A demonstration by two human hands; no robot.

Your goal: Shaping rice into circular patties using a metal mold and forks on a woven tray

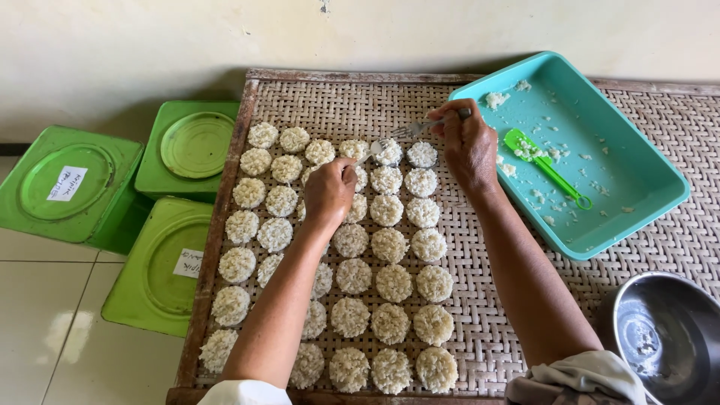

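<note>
White round rice cakes (352, 275) are filling the left part of the woven rattan tray (660, 135) in rows; its right part is lying bare. At the far edge, the left hand (328, 189) is pinching a spoon (369, 154), the right hand (466, 142) a metal fork (416, 127), beside a nearly emptied turquoise plastic tub (637, 161).

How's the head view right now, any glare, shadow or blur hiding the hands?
Head view: sharp, evenly daylit; both hands clear, left hand and right hand with its metal fork; glare only on the white floor tiles and round steel bowl; soft shadow behind the turquoise plastic tray.
</note>
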